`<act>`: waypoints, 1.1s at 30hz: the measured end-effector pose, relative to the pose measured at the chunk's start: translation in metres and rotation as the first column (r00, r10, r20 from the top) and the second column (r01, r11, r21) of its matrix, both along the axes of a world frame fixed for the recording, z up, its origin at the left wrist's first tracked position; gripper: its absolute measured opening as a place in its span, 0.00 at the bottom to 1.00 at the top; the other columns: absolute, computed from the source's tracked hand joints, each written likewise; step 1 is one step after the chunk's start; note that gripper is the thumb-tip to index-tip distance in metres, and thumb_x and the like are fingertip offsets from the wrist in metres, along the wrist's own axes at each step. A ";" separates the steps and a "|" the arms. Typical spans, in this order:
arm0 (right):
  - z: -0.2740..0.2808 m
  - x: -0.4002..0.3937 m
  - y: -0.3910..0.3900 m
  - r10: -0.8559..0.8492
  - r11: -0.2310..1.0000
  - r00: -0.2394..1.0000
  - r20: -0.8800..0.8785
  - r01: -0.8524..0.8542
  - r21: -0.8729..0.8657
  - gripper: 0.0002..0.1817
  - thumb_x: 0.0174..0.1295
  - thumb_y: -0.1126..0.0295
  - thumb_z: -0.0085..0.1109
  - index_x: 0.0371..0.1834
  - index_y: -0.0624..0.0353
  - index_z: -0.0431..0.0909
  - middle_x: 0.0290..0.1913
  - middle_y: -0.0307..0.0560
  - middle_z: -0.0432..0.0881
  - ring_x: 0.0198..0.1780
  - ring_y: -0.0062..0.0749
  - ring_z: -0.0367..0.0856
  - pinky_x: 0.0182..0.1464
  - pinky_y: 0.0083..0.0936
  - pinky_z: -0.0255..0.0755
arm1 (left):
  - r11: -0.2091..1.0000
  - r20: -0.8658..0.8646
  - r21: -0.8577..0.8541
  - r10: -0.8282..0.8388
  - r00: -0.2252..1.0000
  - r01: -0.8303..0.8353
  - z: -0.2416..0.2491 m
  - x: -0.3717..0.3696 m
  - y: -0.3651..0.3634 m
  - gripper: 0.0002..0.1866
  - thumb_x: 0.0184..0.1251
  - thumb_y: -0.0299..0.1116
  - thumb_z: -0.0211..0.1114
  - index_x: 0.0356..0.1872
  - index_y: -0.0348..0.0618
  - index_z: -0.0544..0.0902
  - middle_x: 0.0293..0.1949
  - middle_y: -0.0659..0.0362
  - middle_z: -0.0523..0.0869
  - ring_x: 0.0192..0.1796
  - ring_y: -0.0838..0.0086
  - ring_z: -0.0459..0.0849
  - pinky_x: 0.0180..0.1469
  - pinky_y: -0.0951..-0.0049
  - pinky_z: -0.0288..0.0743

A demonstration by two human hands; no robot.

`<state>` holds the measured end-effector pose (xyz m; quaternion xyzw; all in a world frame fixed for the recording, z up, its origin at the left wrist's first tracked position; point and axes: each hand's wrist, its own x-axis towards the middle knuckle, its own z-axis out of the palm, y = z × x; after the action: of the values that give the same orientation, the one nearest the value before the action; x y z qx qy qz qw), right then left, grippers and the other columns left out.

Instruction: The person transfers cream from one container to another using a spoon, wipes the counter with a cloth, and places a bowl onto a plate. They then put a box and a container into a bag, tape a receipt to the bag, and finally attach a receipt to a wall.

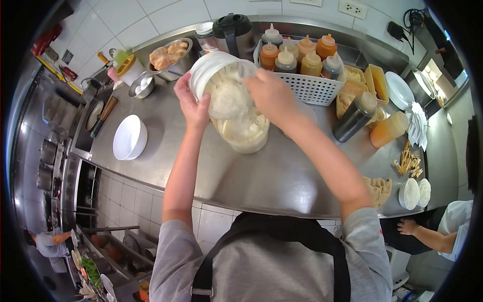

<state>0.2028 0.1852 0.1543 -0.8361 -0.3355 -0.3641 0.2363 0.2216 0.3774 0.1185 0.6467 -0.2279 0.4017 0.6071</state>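
Observation:
My left hand [193,103] grips a white plastic tub [209,68], tilted with its mouth toward me. A thick, pale cream mixture [229,100] hangs from its mouth into a second tub [250,146] standing on the steel counter below. That lower tub holds the same pale mixture. At the right side of the tilted tub's mouth, my right hand [271,95] is closed and smeared by motion. Thin wire-like lines show inside the mouth, but I cannot make out what the right hand holds.
A white bowl [130,138] sits left on the steel counter [297,176]. Behind are a bowl of raw meat [170,55], a jug [234,38] and a white basket [314,89] of sauce bottles. A dark bottle [354,118] stands right. Another person's hand [407,226] shows lower right.

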 end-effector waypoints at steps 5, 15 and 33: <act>-0.007 0.008 -0.005 -0.037 0.998 0.998 0.051 0.034 0.058 0.02 0.48 0.75 0.48 0.23 0.60 0.70 0.26 0.46 0.68 0.32 0.39 0.72 0.32 0.31 0.68 | 0.996 0.049 0.093 -0.023 0.999 0.018 -0.002 -0.005 -0.002 0.38 0.46 0.47 0.62 0.53 0.35 0.55 0.53 0.48 0.62 0.57 0.62 0.62 0.59 0.64 0.54; -0.051 0.008 -0.023 0.268 0.901 0.845 -0.463 -0.049 0.431 0.08 0.53 0.70 0.51 0.31 0.62 0.76 0.27 0.49 0.73 0.33 0.43 0.73 0.34 0.32 0.66 | 0.991 0.181 0.131 -0.054 0.982 0.031 -0.019 0.000 -0.002 0.36 0.46 0.48 0.62 0.51 0.39 0.56 0.54 0.44 0.59 0.57 0.58 0.60 0.58 0.59 0.54; -0.025 -0.020 -0.052 0.188 0.961 0.906 -0.380 -0.091 0.260 0.06 0.54 0.73 0.50 0.32 0.60 0.75 0.27 0.49 0.70 0.29 0.44 0.71 0.30 0.31 0.65 | 0.953 0.224 0.280 0.051 0.973 -0.114 -0.018 -0.014 0.004 0.35 0.42 0.45 0.63 0.50 0.43 0.56 0.53 0.42 0.61 0.55 0.55 0.62 0.56 0.58 0.57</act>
<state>0.1829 0.1334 0.1291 -0.8323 -0.2934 -0.2045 0.4235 0.2078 0.3813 0.1006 0.6909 -0.3211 0.4563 0.4598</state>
